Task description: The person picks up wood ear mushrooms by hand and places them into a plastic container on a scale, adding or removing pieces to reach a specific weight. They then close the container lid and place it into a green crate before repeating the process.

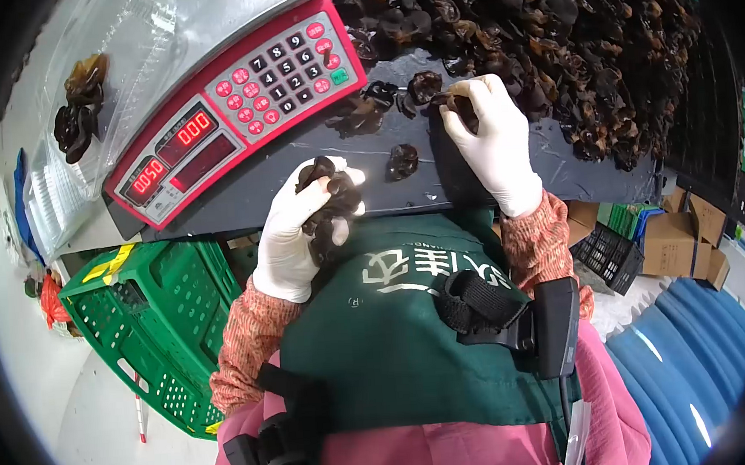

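Note:
My left hand (291, 225), in a white glove, is closed around a small bunch of dark wood ear mushrooms (330, 208) in front of the apron. Over the dark tabletop, my right hand (493, 136), also gloved, has its fingers closed on a wood ear mushroom (465, 112), partly hidden by the hand. Just left of those fingers lies another wood ear piece (424, 86). A single loose piece (402, 162) rests between my two hands. The large heap of wood ear mushrooms (549, 43) spreads behind and right of my right hand.
A red scale (245, 104) stands at the left, displaying 0.050 and 0.00. On it, clear plastic trays (127, 56) hold a few wood ear pieces (76, 129). Green crates (160, 318) stand below left. Cardboard boxes (676, 244) and a black basket (606, 258) are at the right.

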### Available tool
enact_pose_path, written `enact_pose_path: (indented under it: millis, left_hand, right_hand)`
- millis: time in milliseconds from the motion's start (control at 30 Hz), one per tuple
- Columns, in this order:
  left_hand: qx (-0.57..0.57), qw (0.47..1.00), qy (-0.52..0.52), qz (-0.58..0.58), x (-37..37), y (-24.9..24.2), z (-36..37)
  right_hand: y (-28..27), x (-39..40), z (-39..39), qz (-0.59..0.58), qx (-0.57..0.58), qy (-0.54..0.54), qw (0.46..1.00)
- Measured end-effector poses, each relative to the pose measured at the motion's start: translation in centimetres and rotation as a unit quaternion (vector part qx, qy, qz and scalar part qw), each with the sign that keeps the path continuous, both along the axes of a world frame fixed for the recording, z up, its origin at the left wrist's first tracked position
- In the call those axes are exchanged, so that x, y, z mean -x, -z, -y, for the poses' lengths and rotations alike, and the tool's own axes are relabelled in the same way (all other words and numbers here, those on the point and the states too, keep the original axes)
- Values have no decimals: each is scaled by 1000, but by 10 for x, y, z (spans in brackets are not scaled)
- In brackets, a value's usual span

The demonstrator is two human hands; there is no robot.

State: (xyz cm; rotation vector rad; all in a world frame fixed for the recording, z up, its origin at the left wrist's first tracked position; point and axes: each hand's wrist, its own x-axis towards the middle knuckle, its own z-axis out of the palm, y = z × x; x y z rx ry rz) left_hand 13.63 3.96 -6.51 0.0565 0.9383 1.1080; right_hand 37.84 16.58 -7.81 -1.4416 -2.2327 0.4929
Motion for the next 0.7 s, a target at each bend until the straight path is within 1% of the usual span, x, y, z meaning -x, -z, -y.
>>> enact_pose_path:
  millis: [33,67,167,200,233,267,333,367,433,500,533,567,633,667,700]
  left_hand:
    - [5,1000,-5,-10,1,1,2]
    - [10,1000,-7,-19,3,2,3]
    - [13,999,-20,-26,4,8,3]
    - [14,999,-18,-37,4,7,0]
    - [15,999,-16,-49,4,5,-2]
    - [9,998,-21,-66,0,1,-6]
    - [-9,994,4,-113,-3,-2,-12]
    - [-19,991,16,-135,-4,-3,-17]
    - [-23,991,42,-126,-6,-5,-24]
    - [-25,990,75,-121,-8,-1,-29]
    - [-26,985,81,-147,-12,-2,-31]
    - [-36,980,91,-173,-15,2,-30]
    - [-50,980,92,-169,-16,-1,-31]
    - [-61,980,101,-163,-17,0,-30]
    - [-73,979,108,-158,-19,3,-29]
  right_hand:
    - [-4,3,0,-21,12,-9,1000]
    - [-8,7,-1,-32,48,-12,998]
    - [-7,21,-7,7,23,8,1000]
    - [-8,25,-9,46,34,3,998]
    - [-17,35,-7,60,56,-5,997]
    - [-15,39,-6,51,41,-33,997]
    - [-11,48,-4,21,25,-76,997]
    - [-14,54,-1,22,54,-76,995]
    - [-5,64,3,17,23,-78,997]
    - [0,61,-1,-26,71,-83,994]
    - [2,59,-3,-47,94,-85,991]
    - [2,57,-5,-67,88,-88,990]
    - [4,54,-9,-108,74,-95,987]
    - [12,43,-8,-155,93,-102,978]
    - [13,42,-7,-161,105,-99,976]
